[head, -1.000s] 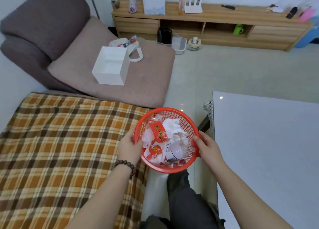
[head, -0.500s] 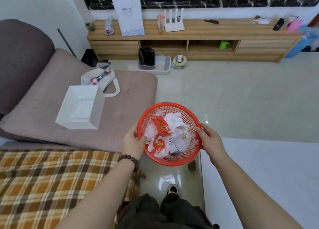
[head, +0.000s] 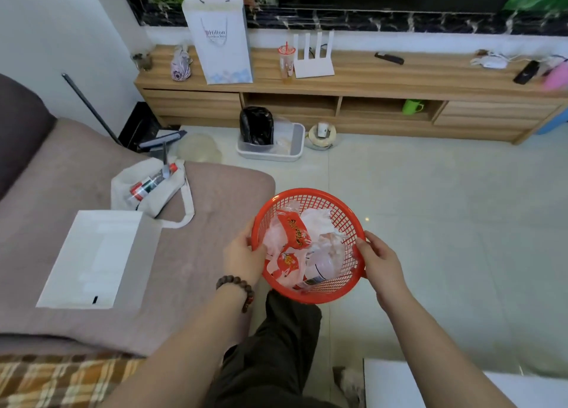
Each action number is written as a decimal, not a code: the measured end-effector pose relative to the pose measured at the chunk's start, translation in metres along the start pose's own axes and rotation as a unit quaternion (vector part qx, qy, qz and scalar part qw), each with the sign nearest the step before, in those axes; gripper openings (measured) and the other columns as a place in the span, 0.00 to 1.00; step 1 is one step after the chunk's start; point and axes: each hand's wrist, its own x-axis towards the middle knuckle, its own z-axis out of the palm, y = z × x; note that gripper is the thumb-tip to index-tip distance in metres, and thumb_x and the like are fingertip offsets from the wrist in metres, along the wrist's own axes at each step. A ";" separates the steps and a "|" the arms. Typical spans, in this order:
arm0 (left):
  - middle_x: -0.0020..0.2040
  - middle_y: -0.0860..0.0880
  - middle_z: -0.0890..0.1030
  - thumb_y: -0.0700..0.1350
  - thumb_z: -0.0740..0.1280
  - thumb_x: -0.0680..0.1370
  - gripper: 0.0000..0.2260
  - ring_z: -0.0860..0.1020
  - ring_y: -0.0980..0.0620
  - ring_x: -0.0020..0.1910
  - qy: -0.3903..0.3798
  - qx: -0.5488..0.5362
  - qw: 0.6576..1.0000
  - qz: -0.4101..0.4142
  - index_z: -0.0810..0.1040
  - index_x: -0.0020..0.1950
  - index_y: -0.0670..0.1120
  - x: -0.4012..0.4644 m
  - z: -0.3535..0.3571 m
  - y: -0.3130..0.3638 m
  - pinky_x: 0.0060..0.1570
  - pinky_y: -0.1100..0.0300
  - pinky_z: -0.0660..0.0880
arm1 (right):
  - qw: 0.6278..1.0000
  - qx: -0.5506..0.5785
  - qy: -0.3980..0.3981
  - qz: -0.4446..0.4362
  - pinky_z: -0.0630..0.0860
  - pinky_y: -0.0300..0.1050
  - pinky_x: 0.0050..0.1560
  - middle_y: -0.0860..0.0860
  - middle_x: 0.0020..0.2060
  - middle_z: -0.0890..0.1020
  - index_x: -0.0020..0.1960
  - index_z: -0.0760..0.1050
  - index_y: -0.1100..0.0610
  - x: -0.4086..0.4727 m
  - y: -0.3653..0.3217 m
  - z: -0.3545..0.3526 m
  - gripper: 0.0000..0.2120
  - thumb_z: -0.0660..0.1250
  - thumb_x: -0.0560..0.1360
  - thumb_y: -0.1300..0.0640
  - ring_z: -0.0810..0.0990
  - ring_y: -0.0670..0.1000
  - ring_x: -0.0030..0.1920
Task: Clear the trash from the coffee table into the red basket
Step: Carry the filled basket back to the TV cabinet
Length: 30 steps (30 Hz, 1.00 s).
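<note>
Both hands hold the red basket (head: 309, 244) by opposite rims, left hand (head: 244, 253) and right hand (head: 379, 258) level, likely so the wrappers and tissue (head: 310, 238) inside stay put. It hangs over the floor (head: 430, 198), with only a tabletop (head: 430, 389) corner showing.

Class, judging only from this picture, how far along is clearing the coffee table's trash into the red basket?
Done: wrappers and crumpled plastic already fill the red basket. In hand: left hand and right hand grip its rim. Left: unclear; only a bare corner of the coffee table shows.
</note>
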 end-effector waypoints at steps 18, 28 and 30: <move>0.49 0.59 0.82 0.48 0.63 0.79 0.19 0.79 0.63 0.44 0.007 0.008 0.998 -0.066 0.70 0.70 0.57 0.325 0.068 0.119 0.35 0.75 0.71 | 0.993 -0.107 -0.028 0.038 0.81 0.53 0.51 0.51 0.59 0.79 0.66 0.70 0.49 0.339 -0.185 0.049 0.18 0.59 0.78 0.45 0.81 0.52 0.53; 0.55 0.52 0.81 0.47 0.60 0.79 0.21 0.80 0.54 0.50 0.173 -0.087 0.953 -0.231 0.67 0.72 0.57 0.459 0.173 0.154 0.45 0.70 0.76 | 0.950 -0.217 -0.222 -0.010 0.78 0.39 0.39 0.46 0.52 0.81 0.61 0.74 0.46 0.575 -0.261 0.073 0.12 0.60 0.78 0.48 0.80 0.44 0.46; 0.53 0.56 0.81 0.46 0.61 0.79 0.20 0.79 0.59 0.47 0.203 -0.111 0.938 -0.259 0.68 0.71 0.59 0.476 0.188 0.165 0.33 0.80 0.69 | 0.928 -0.250 -0.274 -0.027 0.82 0.47 0.46 0.47 0.51 0.83 0.59 0.75 0.44 0.612 -0.283 0.078 0.11 0.61 0.78 0.47 0.82 0.48 0.49</move>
